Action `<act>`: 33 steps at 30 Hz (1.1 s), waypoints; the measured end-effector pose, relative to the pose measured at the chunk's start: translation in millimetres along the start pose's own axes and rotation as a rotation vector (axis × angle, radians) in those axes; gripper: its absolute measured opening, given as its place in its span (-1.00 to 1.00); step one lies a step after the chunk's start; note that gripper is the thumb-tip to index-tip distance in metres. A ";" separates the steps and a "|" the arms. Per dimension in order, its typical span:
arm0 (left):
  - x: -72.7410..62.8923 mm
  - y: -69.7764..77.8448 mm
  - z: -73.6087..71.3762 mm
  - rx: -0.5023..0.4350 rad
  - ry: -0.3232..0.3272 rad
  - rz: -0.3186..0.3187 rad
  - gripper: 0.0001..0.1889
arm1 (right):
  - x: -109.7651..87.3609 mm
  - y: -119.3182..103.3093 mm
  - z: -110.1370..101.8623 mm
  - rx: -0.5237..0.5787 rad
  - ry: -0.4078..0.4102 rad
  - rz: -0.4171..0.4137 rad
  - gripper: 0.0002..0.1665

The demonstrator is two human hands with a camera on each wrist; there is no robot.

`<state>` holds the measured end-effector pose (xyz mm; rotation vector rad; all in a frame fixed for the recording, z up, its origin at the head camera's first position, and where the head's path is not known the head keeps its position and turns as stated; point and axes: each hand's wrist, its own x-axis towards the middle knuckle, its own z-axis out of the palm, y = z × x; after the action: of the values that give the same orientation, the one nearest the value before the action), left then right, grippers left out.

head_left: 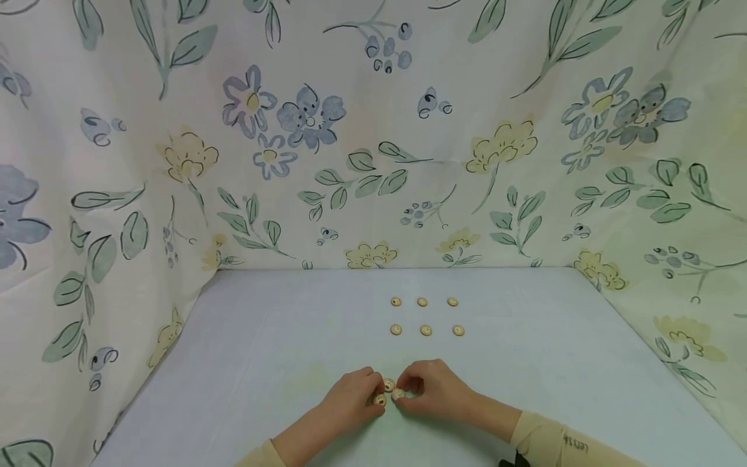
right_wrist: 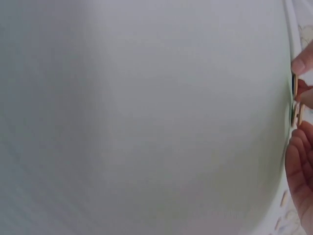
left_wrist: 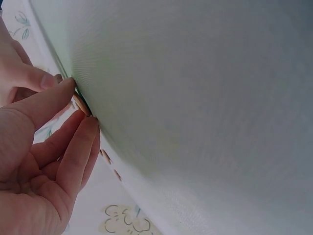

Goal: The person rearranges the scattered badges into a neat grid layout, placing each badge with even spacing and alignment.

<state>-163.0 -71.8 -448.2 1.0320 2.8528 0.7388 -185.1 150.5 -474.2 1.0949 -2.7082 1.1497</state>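
In the head view, three small round wooden discs lie close together on the table between two hands. My left hand (head_left: 353,397) pinches the left disc (head_left: 380,401) between thumb and fingers. On the other side, my right hand (head_left: 436,390) holds the right disc (head_left: 399,394) by its edges. A third disc (head_left: 389,385) sits just beyond, between the fingertips. The left wrist view gives one disc (left_wrist: 82,105) edge-on, low at the tabletop, between left thumb and fingers. In the right wrist view the right hand (right_wrist: 299,169) is partly cut off at the edge.
Farther back on the white-covered table (head_left: 280,337), several similar discs form two rows; one is the near right disc (head_left: 458,331). A floral cloth (head_left: 362,194) hangs behind the table and along both sides.
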 end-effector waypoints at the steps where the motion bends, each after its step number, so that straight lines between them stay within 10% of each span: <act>1: -0.1 -0.1 0.1 -0.001 0.004 0.005 -0.78 | 1.2 1.3 -0.9 -0.002 0.005 0.010 -0.86; 33: 0.6 -2.2 2.0 0.010 -0.004 -0.017 -0.77 | 38.5 31.6 -4.9 -0.175 0.074 0.073 -0.86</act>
<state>-164.5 -72.2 -450.9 1.0083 2.8609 0.7215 -234.5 145.9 -480.6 0.9196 -2.7486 0.9198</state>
